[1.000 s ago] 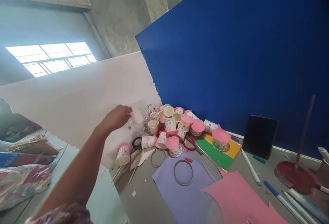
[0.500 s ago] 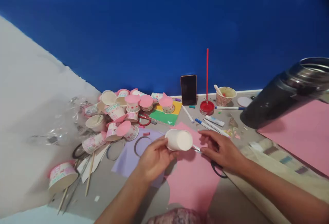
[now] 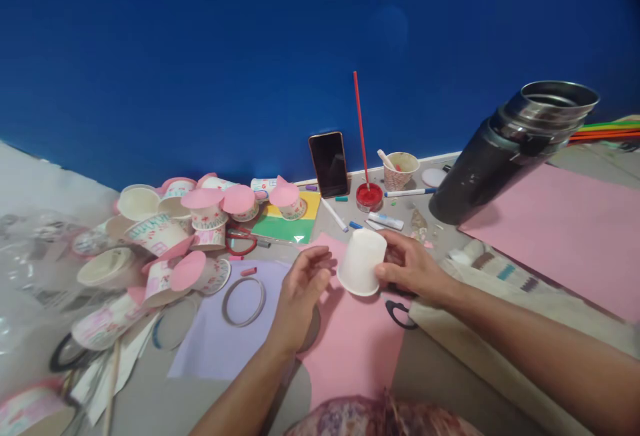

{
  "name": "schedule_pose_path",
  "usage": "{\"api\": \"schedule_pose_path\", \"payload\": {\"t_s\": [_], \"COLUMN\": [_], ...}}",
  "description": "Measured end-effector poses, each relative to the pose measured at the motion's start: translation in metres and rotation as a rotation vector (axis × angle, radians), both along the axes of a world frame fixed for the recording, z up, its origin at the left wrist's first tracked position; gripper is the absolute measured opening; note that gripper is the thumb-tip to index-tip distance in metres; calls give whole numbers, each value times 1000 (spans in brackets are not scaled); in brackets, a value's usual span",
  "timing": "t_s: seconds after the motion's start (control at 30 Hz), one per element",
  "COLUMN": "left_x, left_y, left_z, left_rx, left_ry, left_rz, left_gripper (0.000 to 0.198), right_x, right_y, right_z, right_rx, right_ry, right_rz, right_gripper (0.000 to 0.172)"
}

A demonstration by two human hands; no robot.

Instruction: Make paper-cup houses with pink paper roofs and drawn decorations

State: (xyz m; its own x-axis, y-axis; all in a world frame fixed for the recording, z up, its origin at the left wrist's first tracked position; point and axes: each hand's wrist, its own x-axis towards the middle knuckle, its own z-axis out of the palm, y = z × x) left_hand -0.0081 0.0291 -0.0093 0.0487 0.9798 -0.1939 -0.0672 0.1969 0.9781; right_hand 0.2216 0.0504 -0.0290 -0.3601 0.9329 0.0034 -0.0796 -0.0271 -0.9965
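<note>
A plain white paper cup [image 3: 361, 263] is upside down, tilted a little, above the pink paper [image 3: 357, 349]. My right hand [image 3: 413, 264] grips it from the right, thumb on its near side. To the left of the cup my left hand [image 3: 306, 293] is open, fingers curved and apart, touching nothing that I can see. Below my right hand, black-handled scissors [image 3: 400, 315] lie on the pink paper's edge, their blades hidden. On the purple paper [image 3: 205, 349] at left lies a ring-shaped roll of tape [image 3: 225, 303].
Several printed cups with pink paper pieces [image 3: 207, 208] crowd the left side beside clear plastic wrapping [image 3: 30, 303]. A phone [image 3: 330, 164] leans on the blue wall, near a red pot [image 3: 370, 197] with a stick. A black flask [image 3: 493, 156] stands at right by pink sheets [image 3: 560, 236].
The white cup has passed from my left hand to my right and turned from lying sideways to upside down. My left hand has let go. The view has shifted right.
</note>
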Motion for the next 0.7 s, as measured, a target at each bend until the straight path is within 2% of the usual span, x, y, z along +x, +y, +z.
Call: {"api": "schedule_pose_path", "payload": {"t_s": [0.1, 0.13, 0.2, 0.3, 0.33, 0.4, 0.5, 0.6, 0.7], "left_x": [6, 9, 13, 7, 3, -8, -20, -23, -22], "left_y": [-9, -12, -14, -5, 0, 10, 20, 22, 21], "left_z": [5, 6, 5, 0, -2, -6, -12, -16, -18], "left_rx": [154, 167, 132, 3, -43, -110, -167, -292, -359], "left_ry": [177, 215, 181, -137, -263, -465, -681, -892, -1025], "left_rz": [-141, -167, -175, -90, -40, 76, 222, 228, 140], "left_gripper": [79, 82, 73, 58, 55, 48, 44, 50, 59], "right_x": [-4, -6, -6, -4, -3, -1, 2, 3, 3], "right_y": [-5, -6, -8, -8, -8, -8, -11, -14, -11], "right_z": [2, 3, 2, 4, 6, 12, 21, 20, 5], "right_rx": [117, 175, 259, 280, 280, 315, 439, 518, 563], "right_ry": [-118, -168, -289, -514, -600, -800, -1116, -1258, -1325], "right_rz": [-5, -5, -26, -109, -104, 1, 238, 322, 239], "right_gripper": [64, 63, 56, 30, 28, 29, 22, 19, 18]}}
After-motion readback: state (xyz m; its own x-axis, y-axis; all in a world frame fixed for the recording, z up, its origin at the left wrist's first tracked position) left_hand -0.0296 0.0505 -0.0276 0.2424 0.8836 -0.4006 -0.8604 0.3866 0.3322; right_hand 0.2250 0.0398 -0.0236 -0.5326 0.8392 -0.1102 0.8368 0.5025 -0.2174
